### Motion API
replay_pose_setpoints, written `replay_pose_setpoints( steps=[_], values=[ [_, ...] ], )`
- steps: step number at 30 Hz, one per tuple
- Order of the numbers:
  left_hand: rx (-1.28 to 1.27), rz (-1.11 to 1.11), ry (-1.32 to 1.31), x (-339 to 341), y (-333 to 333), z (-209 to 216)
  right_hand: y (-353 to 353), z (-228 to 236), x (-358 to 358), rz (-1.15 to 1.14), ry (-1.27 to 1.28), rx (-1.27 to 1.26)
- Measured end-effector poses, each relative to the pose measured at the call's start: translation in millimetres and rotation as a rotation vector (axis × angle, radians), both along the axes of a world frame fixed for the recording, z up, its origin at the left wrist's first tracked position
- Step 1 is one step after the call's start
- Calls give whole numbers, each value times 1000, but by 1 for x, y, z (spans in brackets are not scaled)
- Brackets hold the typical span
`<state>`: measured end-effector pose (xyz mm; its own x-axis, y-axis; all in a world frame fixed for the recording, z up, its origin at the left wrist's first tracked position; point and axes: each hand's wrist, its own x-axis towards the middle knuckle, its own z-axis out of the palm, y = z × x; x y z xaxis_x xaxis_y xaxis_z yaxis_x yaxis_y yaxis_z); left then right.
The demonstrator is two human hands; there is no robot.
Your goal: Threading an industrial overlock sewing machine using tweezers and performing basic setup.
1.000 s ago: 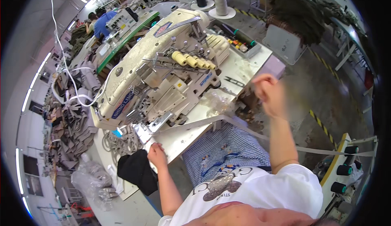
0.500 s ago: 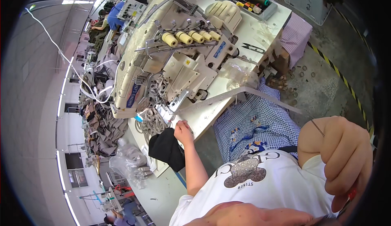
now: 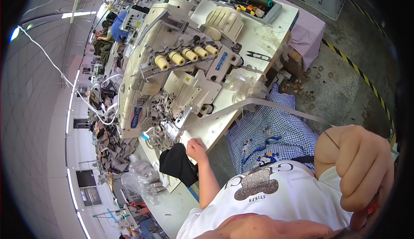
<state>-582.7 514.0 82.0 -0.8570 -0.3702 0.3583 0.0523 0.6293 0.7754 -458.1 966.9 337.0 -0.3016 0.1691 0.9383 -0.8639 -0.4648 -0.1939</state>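
Note:
My left hand (image 3: 197, 149) is closed, its fingers curled in at the table's front edge. Black cloth (image 3: 174, 163) lies folded right against that hand and under the wrist; whether the fingers grip it cannot be told. Raised close to the camera at the right is my right hand (image 3: 364, 170), a closed fist with its palm side hidden. Something small and red (image 3: 371, 206) shows below the fist, not clear enough to name. A pale translucent strip (image 3: 276, 105) runs from the sewing machine (image 3: 202, 84) toward my right wrist, its end hidden there.
Several yellow thread cones or knobs (image 3: 189, 54) line the machine. Thread snips (image 3: 258, 56) and a tool tray (image 3: 269, 12) sit on the far tabletop. Coiled grey bands (image 3: 161, 137) lie beside the machine, clear plastic bags (image 3: 140, 174) at the left. Blue checked cloth (image 3: 276, 131) covers my lap.
The view has shifted slightly, so the machine and its table sit a little farther left in the picture. Both hands keep nearly the same pose, and the black cloth stays beside my left hand.

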Motion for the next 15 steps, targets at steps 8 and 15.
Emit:
replay_pose_setpoints(
  steps=[8,15],
  values=[
    [-200,-281,-32,-5,67,2,8,-14,-39,70,254,-202],
    [-229,-190,-109,-12,64,-11,23,-22,-71,100,242,-334]
  ],
)
